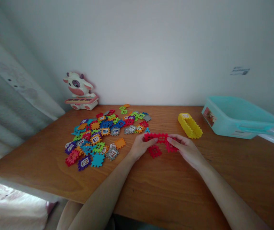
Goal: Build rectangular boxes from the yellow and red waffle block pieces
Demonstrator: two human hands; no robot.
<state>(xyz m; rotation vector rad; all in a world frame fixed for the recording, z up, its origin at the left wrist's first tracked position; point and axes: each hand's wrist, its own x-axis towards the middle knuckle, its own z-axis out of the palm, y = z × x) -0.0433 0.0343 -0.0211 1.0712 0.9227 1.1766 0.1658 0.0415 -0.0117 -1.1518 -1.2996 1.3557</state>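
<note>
Between my two hands is a row of joined red building tiles (162, 138) with toothed edges and window cut-outs. My left hand (141, 145) pinches its left end, thumb across the front. At the other end, my right hand (183, 147) grips a red tile (171, 147) that hangs lower than the row; my fingers partly cover it. Another red tile (155, 151) lies on the table just below the row, close to my left fingers. Whether the right-hand tile is locked to the row cannot be made out.
A spread of loose coloured tiles (106, 124) covers the table's left middle. A yellow trough-shaped assembly (190, 126) sits beyond my right hand. Farther right stands a turquoise bin (237, 127). A cow toy with a keyboard (80, 92) is at the back left, beside a curtain (14, 80).
</note>
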